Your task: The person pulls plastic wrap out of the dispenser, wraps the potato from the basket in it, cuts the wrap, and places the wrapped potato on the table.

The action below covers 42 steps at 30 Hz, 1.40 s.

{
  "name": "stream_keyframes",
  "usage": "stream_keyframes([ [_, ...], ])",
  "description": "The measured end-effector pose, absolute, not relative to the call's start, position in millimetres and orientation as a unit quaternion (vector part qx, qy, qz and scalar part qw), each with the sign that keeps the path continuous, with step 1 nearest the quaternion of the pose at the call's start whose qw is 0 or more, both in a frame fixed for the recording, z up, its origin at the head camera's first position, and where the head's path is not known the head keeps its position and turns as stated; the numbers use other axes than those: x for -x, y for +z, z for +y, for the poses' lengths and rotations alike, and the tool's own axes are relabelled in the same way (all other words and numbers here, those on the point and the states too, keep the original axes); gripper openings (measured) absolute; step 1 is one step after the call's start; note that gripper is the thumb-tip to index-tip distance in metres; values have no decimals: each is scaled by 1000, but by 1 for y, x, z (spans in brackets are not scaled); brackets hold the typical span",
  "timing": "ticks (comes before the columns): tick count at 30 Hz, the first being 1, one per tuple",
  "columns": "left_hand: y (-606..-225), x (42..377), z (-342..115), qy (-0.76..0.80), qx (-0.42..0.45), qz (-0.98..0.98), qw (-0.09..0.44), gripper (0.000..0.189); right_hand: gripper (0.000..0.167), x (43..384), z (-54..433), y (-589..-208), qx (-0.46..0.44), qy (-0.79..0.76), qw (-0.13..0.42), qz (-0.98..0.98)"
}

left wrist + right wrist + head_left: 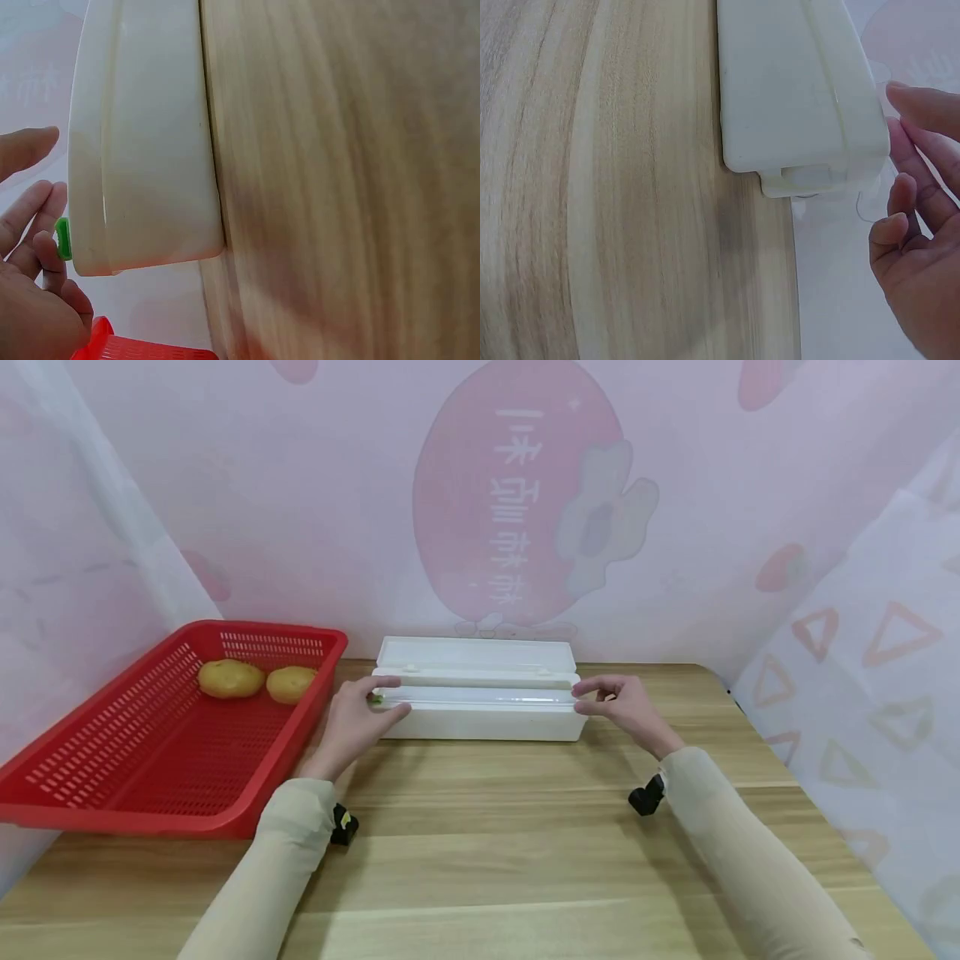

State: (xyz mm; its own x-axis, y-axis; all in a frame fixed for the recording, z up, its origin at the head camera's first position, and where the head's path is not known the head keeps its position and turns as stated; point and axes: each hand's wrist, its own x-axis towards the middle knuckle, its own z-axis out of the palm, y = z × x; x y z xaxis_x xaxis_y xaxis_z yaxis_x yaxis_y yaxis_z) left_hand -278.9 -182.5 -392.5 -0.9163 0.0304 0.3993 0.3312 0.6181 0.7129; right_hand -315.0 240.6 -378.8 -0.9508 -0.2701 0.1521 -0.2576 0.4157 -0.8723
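A long white cling film dispenser [480, 723] stands at the back of the table, its lid [476, 653] raised. A glossy strip shows along its opening, and a small green tab [64, 238] sits at the left end. My left hand [354, 717] is at that end, thumb and forefinger reaching over the top with a gap between them. At the opposite end is my right hand [624, 703], thumb and forefinger apart at the upper corner. Its other fingers [902, 196] bend loosely. Neither hand shows a thing between its fingertips.
To the left stands a red plastic basket [258, 785] with two potatoes [231, 679] at its far end. The wooden table [495, 860] ends at a patterned curtain [337, 510] behind the dispenser. Each wrist carries a small black camera [647, 797].
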Motion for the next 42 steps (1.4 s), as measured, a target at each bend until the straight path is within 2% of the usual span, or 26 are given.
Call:
stream_keyframes([
  [5,-391,282,-185,-414,106,-887,175,37,36,314,239,-380,145,-514,26,845],
  [9,-391,285,-189,-402,99,-895,167,37,36,314,235,-379,147,-506,21,850],
  [18,-393,289,-201,-422,85,-895,115,41,31,320,227,-377,157,-493,19,856],
  [37,-392,298,-197,-430,117,-890,98,31,29,323,223,-373,160,-521,56,836],
  [42,-391,301,-195,-412,105,-900,92,32,31,335,226,-384,157,-524,49,836],
])
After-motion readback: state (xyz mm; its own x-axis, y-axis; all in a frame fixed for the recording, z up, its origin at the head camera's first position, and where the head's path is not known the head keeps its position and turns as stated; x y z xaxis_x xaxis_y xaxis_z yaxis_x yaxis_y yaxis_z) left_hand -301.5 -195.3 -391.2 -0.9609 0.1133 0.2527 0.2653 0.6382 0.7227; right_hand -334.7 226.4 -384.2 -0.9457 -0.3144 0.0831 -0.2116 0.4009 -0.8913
